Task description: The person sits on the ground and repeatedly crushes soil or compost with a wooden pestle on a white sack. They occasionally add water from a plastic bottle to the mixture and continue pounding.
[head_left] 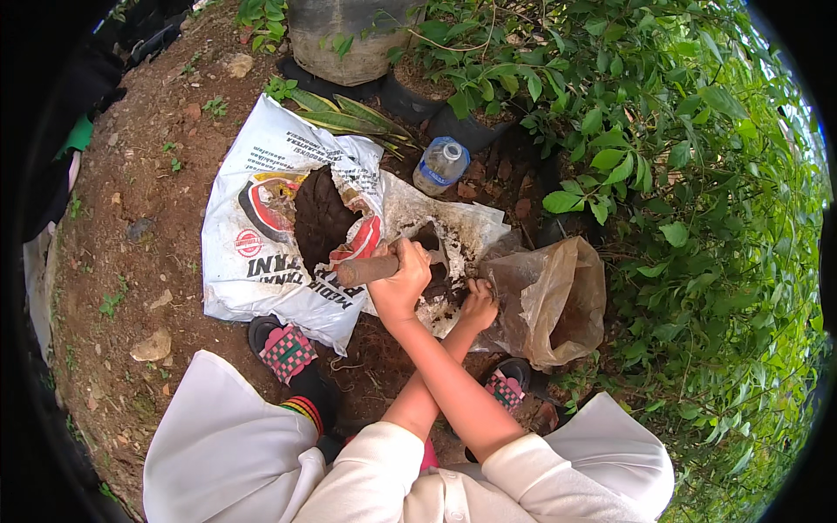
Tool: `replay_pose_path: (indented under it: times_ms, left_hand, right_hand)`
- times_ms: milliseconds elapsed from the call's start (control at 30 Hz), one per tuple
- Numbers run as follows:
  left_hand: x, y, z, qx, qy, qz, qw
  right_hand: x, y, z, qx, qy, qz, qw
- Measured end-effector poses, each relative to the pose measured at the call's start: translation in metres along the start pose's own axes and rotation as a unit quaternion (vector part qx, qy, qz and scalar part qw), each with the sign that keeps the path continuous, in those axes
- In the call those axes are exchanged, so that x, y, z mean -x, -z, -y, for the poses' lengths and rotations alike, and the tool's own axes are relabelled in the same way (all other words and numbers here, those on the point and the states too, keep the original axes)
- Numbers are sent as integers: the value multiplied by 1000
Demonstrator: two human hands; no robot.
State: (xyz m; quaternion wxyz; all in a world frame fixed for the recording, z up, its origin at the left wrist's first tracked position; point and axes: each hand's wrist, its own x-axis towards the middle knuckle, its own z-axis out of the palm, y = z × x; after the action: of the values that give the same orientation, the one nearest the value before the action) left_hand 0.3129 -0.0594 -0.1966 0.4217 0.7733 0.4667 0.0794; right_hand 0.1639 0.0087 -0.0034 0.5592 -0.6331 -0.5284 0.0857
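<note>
My forearms cross, the right one over the left. My right hand is closed round the thick brown handle of a hand tool. The tool's greyish far end reaches into a ragged hole in the soil-smeared right part of a white sack, and its tip is hidden. Dark soil shows through a larger tear on the left. My left hand has its fingers curled at the hole's right edge, beside a clear, dirty plastic bag. What those fingers grip is hidden.
A cut-open plastic bottle with a blue band stands behind the sack. Beyond are long yellow-edged leaves and a large planter bag. Dense green shrubs line the right. My sandalled feet flank the near side, on brown earth with stones.
</note>
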Motion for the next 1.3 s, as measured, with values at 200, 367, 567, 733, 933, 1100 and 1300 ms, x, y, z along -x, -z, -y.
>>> replay_pose_path:
  times_ms: [200, 367, 567, 733, 933, 1100, 1300]
  left_hand:
    - [14, 1, 18, -180, -132, -116, 968]
    - [4, -14, 14, -103, -39, -122, 986]
    - [2, -1, 9, -80, -53, -71, 993]
    - [3, 5, 9, -68, -47, -59, 995]
    - [1, 5, 8, -65, -50, -54, 995]
    - [-3, 5, 10, -54, -40, -55, 996]
    - [-4, 7, 10, -41, -39, -48, 997]
  right_hand:
    - [-38, 32, -11, -30, -63, -12, 997]
    - [-52, 36, -26, -10, -166, 90, 982]
    - [-95, 38, -17, -15, -46, 505, 862]
    - [-88, 36, -21, -71, -65, 506, 857]
    - [-68, 23, -19, -73, -113, 376, 917]
    - [-88, 44, -29, -124, -238, 206, 941]
    - [-93, 62, -29, -201, -264, 65, 941]
